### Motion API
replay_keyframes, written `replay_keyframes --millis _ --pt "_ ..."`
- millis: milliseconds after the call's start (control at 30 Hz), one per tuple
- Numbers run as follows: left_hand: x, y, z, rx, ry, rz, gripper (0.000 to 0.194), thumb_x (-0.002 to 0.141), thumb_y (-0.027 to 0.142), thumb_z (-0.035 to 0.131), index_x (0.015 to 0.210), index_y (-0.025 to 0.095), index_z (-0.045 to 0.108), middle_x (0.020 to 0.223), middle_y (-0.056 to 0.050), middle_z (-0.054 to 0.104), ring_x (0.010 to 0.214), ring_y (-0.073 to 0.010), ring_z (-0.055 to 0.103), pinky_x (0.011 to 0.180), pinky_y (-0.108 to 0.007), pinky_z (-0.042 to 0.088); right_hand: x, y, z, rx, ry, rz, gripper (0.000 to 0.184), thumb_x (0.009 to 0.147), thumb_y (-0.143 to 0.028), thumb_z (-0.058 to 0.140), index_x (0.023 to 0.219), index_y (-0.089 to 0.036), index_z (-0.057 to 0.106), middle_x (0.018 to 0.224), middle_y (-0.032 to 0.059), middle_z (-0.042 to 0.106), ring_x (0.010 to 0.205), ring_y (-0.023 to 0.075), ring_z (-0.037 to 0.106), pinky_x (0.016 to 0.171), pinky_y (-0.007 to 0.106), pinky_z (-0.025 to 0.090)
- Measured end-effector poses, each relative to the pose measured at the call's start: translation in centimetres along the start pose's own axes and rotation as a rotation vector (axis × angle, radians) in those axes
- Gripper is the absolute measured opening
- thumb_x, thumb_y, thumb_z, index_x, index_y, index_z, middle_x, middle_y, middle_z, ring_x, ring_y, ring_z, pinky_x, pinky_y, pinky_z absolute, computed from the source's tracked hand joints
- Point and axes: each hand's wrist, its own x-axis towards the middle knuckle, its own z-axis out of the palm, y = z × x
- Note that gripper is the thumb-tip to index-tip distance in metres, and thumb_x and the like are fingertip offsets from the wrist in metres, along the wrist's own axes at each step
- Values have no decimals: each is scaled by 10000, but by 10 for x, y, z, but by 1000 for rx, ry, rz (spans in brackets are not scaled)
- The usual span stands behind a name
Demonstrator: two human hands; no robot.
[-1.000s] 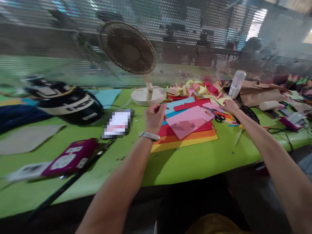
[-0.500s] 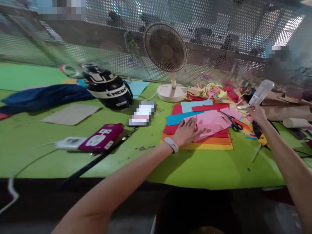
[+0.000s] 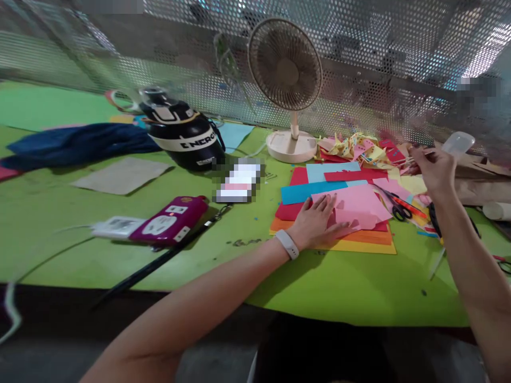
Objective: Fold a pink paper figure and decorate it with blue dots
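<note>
My left hand (image 3: pixel 315 223) lies flat with fingers spread on a stack of coloured paper sheets (image 3: pixel 347 239), touching the pink sheet (image 3: pixel 355 205) on top. A white band sits on that wrist. My right hand (image 3: pixel 433 167) is raised over the right side of the stack, fingers pinched on thin pale sticks (image 3: pixel 403 159) that point left. Red-handled scissors (image 3: pixel 401 206) lie just below that hand. A pile of small paper scraps (image 3: pixel 353 149) sits behind the stack.
A beige desk fan (image 3: pixel 289 80) stands at the back of the green table (image 3: pixel 199 266). A black helmet (image 3: pixel 181 135), a blue cloth (image 3: pixel 75 143), a magenta power strip (image 3: pixel 167 221), brown paper (image 3: pixel 122 175) and a clear bottle (image 3: pixel 459 142) lie around. A perforated metal screen closes the far side.
My left hand came down from a raised fist and lies flat on the pink sheet. My right hand lifted off the table near the scissors with thin sticks in its fingers.
</note>
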Motion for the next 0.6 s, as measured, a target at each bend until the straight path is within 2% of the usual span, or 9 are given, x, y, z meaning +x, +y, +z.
replay_keyframes --millis 100,200,333,467,533,600 --pt "0 0 -2 -13 0 -2 938 942 731 255 1583 53 168 1617 -175 298 1510 -299 256 1219 -516 173 -13 -7 30 20 -102 -2 406 798 -542 707 622 -214 543 481 -39 562 373 121 531 405 250 451" --pt "-1 -1 -2 -11 10 10 889 960 697 273 1587 74 169 1619 -157 306 1507 -299 261 1216 -527 177 -28 -5 61 -59 -228 -34 455 811 -601 669 608 -216 536 464 -33 551 390 128 550 403 238 431" --pt "-2 -2 -2 -10 7 11 864 964 680 312 1592 104 171 1609 -159 336 1503 -305 266 1213 -533 180 -39 6 85 -98 -369 -37 481 792 -636 666 617 -197 578 470 -15 563 397 135 551 408 243 421" --pt "-3 -4 -4 -31 29 24 873 942 701 362 1584 128 216 1606 -165 343 1496 -326 272 1209 -539 178 -43 18 79 -109 -454 -78 490 817 -641 632 715 -165 691 551 17 635 447 139 583 458 249 463" --pt "-3 -5 -9 -44 82 31 893 903 732 427 1558 139 301 1574 -171 396 1450 -354 343 1186 -534 234 -45 26 67 -117 -474 -168 469 861 -613 598 866 -169 748 688 44 713 573 170 657 553 275 526" --pt "-2 -7 -14 -61 138 24 881 855 753 499 1488 143 439 1464 -183 517 1329 -369 477 1116 -514 346 -50 34 50 -227 -516 -318 391 896 -535 602 1000 -196 766 859 70 761 762 206 710 705 318 565"
